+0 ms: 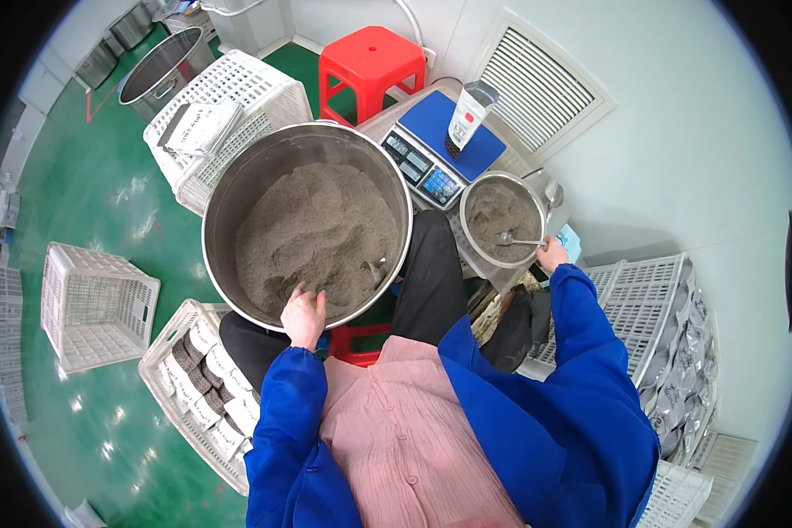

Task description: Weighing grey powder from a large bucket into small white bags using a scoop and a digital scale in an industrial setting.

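Observation:
A large round metal pot holding grey-brown powder stands before me, with a partly buried metal scoop or spoon at its right side. My left hand is over the pot's near rim, fingertips at the powder; whether it holds anything is hard to see. At the right my right hand grips the handle of a metal spoon, whose bowl rests in powder in a smaller steel bowl. Behind that bowl a digital scale with a blue platform carries an open pouch standing upright.
A red plastic stool stands behind the scale. White plastic crates surround me: one with stacked pouches on top, one lying empty, one with filled pouches, and one with silvery packs at the right. Another metal spoon lies beside the bowl.

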A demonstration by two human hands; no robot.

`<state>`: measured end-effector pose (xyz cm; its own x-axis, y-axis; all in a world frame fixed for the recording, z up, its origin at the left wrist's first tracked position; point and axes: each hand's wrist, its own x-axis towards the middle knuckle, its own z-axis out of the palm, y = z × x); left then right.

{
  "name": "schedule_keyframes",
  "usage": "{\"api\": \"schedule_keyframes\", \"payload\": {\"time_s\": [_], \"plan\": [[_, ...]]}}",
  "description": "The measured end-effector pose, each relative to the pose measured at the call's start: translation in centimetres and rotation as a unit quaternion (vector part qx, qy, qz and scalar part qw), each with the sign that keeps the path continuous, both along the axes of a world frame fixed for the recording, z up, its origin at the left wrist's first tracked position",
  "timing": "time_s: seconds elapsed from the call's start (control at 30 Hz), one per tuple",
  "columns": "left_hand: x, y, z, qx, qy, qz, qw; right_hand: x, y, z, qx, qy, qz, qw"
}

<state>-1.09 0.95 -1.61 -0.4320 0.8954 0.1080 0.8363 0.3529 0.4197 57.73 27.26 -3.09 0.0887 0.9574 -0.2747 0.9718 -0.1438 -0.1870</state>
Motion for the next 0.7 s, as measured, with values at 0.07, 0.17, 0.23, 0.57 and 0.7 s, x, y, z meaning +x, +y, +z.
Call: {"api": "schedule_keyframes", "payload": {"time_s": [0.07,0.17,0.23,0.57,0.7], "plan": [[0.0,0.8,0.6,-0.186,-0.075,-0.022,0.979,1.1,0.0,-0.7,0.032,-0.011,-0.030,0.999],[-0.3,0.2,0.1,-0.133,-0.086,0.007,0.987,0.6,0.2,-1.3,0.063,-0.033,-0.042,0.997],[0.3,0.0,0.0,-0.077,-0.066,0.025,0.995,0.1,0.2,-1.2,0.090,-0.007,-0.049,0.995],[0.9,0.9,0.4,-0.065,-0.038,0.008,0.997,-7.7,0.7,1.3,0.180,0.138,0.078,0.971],[0.4,0.4,0.5,-0.053,-0.047,0.014,0.997,-11.4,-0.8,7.8,0.213,0.054,0.221,0.950]]}}
